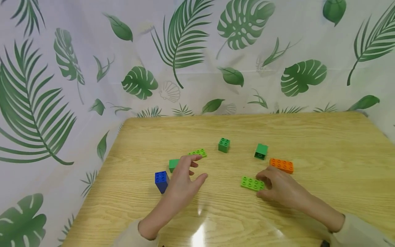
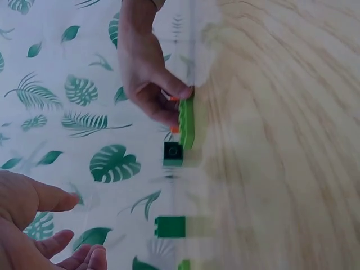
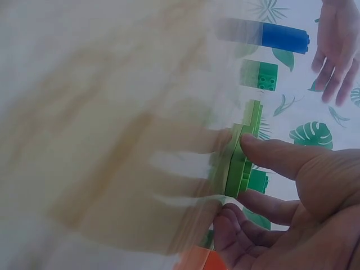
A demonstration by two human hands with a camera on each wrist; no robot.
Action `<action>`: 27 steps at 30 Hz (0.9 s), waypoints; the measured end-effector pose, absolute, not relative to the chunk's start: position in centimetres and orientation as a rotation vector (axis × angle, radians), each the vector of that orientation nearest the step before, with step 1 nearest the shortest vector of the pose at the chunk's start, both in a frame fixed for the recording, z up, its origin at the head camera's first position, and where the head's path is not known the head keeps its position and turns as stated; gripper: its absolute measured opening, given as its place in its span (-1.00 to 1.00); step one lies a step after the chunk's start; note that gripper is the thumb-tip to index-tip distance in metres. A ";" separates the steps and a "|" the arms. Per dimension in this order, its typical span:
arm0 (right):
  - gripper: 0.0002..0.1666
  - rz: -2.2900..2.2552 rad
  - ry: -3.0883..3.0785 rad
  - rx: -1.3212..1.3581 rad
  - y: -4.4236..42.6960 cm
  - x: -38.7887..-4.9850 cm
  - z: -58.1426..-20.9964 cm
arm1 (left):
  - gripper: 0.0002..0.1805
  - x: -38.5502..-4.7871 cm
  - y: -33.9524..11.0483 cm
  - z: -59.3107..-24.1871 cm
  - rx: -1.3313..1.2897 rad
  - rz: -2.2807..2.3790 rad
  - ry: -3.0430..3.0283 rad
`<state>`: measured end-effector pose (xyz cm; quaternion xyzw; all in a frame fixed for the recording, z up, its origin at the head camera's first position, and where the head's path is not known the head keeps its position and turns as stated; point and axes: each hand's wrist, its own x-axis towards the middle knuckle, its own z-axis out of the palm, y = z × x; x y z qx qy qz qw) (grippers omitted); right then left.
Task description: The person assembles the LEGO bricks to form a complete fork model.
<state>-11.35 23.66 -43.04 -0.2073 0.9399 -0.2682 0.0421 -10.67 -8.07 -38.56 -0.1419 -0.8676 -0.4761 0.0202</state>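
Note:
My right hand [image 1: 282, 188] pinches the right end of a flat lime-green toy brick [image 1: 250, 183] between thumb and fingers. In the right wrist view the thumb and index finger press on opposite ends of that lime brick [image 3: 239, 166]. My left hand [image 1: 183, 180] hovers with its fingers spread loosely, holding nothing. Below it, partly hidden, are a green brick [image 1: 173, 165] and a second flat lime-green brick [image 1: 202, 153]. A tall blue brick [image 1: 162, 181] stands just left of the left wrist.
An orange brick [image 1: 285, 166] lies right behind the right hand. Farther back are a green brick with studs up [image 1: 224, 145] and a green brick on its side [image 1: 261, 151]. The wooden table [image 1: 324, 144] meets a leaf-patterned cloth [image 1: 197, 92] at its back edge.

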 end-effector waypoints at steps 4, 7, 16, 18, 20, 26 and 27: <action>-0.45 -0.822 2.872 -0.630 23.4 -11.4 -42.9 | -0.52 -11.5 -6.4 -39.1 -0.404 -1.508 -2.696; -0.46 -0.821 2.861 -0.625 23.4 -11.4 -42.9 | -0.52 -12.3 -5.5 -39.4 -0.346 -1.535 -2.703; -0.53 -0.795 2.866 -0.618 23.4 -11.4 -42.8 | -0.42 -15.6 -5.0 -40.8 -0.208 -1.302 -2.759; -0.54 -0.786 2.872 -0.618 23.4 -11.4 -42.8 | -0.39 -16.1 -5.0 -41.0 -0.194 -1.228 -2.786; -0.55 -0.786 2.871 -0.617 23.4 -11.5 -42.8 | -0.36 -16.5 -5.0 -41.2 -0.182 -1.160 -2.820; -0.56 -0.784 2.876 -0.628 23.4 -11.5 -42.9 | -0.34 -17.4 -5.1 -41.9 -0.177 -0.916 -2.918; -0.56 -0.783 2.879 -0.633 23.3 -11.5 -42.9 | -0.35 -17.4 -5.2 -42.1 -0.169 -0.874 -2.931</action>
